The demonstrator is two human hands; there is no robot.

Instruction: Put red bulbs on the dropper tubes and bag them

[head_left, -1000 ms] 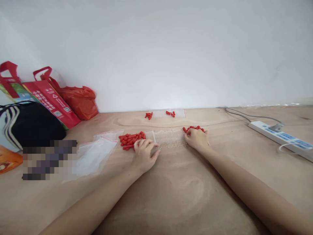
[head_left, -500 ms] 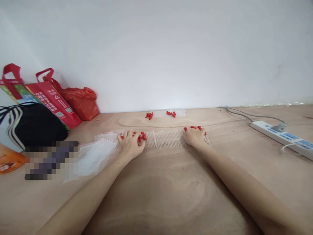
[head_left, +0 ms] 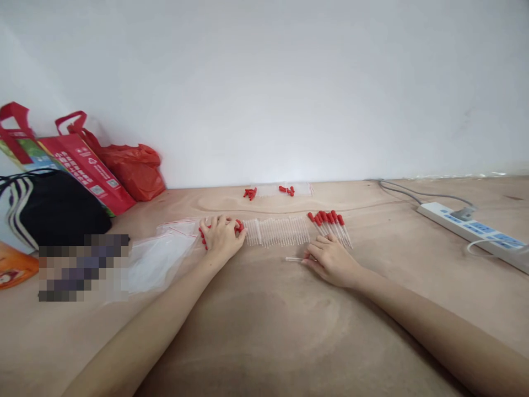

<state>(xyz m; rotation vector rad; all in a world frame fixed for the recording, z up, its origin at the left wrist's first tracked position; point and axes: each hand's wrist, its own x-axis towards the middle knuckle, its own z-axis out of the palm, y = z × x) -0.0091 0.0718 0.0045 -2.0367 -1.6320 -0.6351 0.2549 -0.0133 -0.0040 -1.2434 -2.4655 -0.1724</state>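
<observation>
A row of clear thin tubes point(head_left: 281, 232) lies side by side on the wooden table. At its left end my left hand point(head_left: 221, 237) rests over a pile of red rubber bulbs point(head_left: 239, 225), fingers bent and touching them; whether it grips one is hidden. My right hand point(head_left: 330, 260) is closed on a clear tube point(head_left: 293, 259), which points left in front of the row. Just behind that hand, several tubes with red bulbs on their ends point(head_left: 330, 218) lie fanned out at the row's right.
Clear zip bags point(head_left: 159, 262) lie left of my left hand. Further back is a small bag point(head_left: 268, 190) with red bulbs on it. Shopping bags point(head_left: 88, 173) and a black bag point(head_left: 61, 209) stand at the left, a power strip point(head_left: 475, 229) at the right.
My right hand has moved nearer, off the red-bulbed tubes, and now holds a clear tube. My left hand has stayed at the red bulbs, with its fingers slightly shifted.
</observation>
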